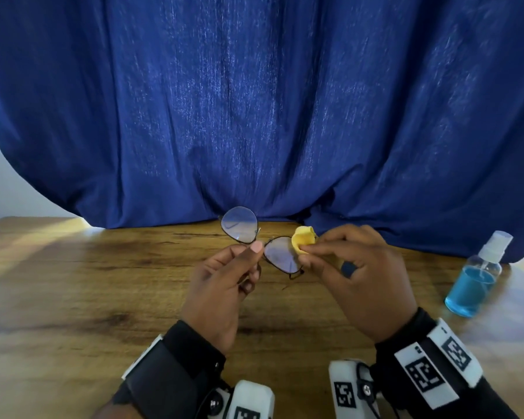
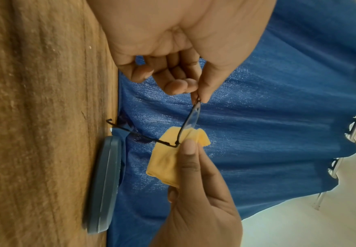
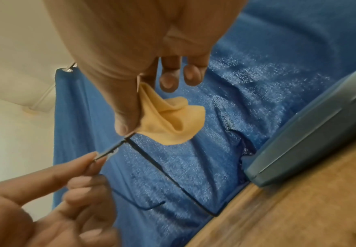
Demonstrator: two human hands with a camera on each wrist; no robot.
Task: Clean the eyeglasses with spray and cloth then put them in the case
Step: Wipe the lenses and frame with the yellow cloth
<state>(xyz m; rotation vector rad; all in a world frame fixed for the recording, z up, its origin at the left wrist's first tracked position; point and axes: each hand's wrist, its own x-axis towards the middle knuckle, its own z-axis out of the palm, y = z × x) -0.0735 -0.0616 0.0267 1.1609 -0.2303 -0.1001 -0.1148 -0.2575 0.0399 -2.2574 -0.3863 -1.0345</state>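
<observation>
Thin black-framed eyeglasses are held up above the wooden table, temples unfolded. My left hand pinches the frame at the bridge between thumb and fingers; the left wrist view shows that pinch on the frame's edge. My right hand pinches a folded yellow cloth round the outer edge of the right-hand lens. In the right wrist view the thumb presses the cloth at the hinge corner. A grey-blue case lies shut on the table against the curtain, also visible as the case.
A clear spray bottle with blue liquid and a white nozzle stands at the table's right. A blue curtain hangs along the table's far edge. Bare wood lies to the left of my hands.
</observation>
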